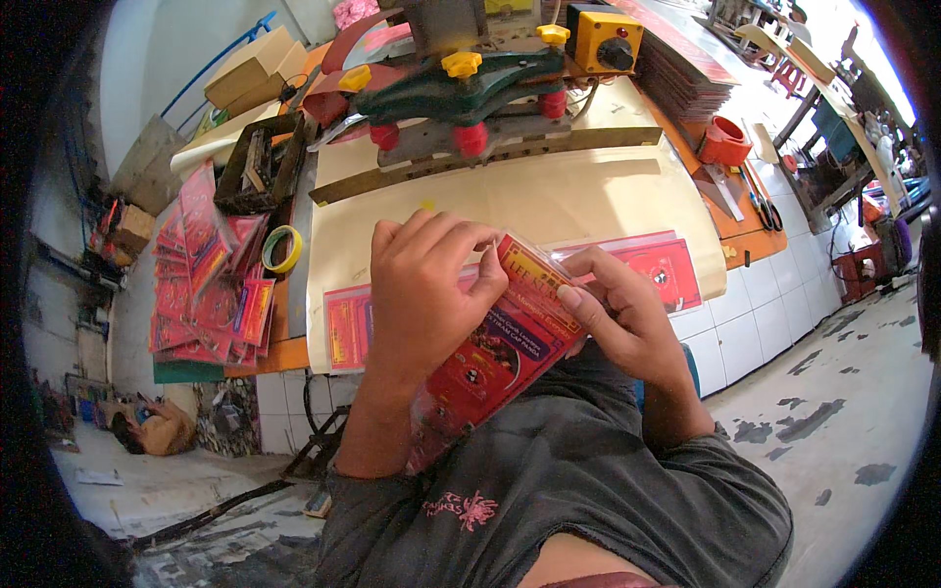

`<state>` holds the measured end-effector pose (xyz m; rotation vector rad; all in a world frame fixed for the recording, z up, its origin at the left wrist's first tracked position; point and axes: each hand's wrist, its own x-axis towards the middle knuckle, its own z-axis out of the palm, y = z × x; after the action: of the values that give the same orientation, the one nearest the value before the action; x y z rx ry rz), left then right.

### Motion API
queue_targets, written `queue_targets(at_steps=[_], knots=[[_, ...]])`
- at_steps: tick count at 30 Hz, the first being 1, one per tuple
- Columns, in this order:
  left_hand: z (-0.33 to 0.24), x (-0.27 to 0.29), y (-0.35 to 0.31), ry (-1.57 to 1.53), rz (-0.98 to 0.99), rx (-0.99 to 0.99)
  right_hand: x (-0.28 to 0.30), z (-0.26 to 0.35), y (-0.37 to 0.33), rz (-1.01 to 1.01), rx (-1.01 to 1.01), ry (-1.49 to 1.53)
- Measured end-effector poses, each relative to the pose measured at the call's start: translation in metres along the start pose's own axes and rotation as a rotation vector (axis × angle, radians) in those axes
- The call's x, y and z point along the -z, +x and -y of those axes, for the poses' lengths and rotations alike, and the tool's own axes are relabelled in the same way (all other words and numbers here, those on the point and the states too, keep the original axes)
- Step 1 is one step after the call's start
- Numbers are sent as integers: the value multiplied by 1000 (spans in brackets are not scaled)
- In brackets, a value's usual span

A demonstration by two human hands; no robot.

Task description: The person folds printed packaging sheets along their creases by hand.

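A red printed plastic pouch [470, 377] is held tilted in front of my body, above the table's near edge. My left hand [431, 279] pinches its upper left corner between thumb and fingers. My right hand [627, 314] grips the upper right edge, thumb on the front and fingers behind. Behind my hands, a flat red printed sheet [663, 274] lies along the near edge of the cream work surface [549, 211]. Its middle is hidden by my hands and the pouch.
A green press [461, 88] with yellow knobs and a long metal bar [480, 157] stands beyond. At left are a pile of red pouches [201, 304], a yellow tape roll [282, 249] and a black tray [260, 162]. Scissors [763, 201] and a red ring-shaped holder [725, 140] lie right.
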<state>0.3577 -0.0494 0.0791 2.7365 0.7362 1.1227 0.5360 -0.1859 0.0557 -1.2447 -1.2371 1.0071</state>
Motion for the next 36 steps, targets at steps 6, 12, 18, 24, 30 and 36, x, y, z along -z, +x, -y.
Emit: queue_targets(at_steps=[6,12,18,24,30,36], knots=[[-2,-13,-9,169,-89,145,-6,-2,0,7,-30,-11],[51,8,-33,220,-191,401,22,-9,-14,-150,80,70],[126,99,-100,422,-384,621,126,-31,-27,-591,368,108],[192,200,-166,776,-493,796,263,-43,-48,-775,369,290],[306,296,-274,1035,-403,983,350,-57,-77,-925,333,418],[361,353,-347,1226,-301,1227,450,-94,-121,-998,247,369]])
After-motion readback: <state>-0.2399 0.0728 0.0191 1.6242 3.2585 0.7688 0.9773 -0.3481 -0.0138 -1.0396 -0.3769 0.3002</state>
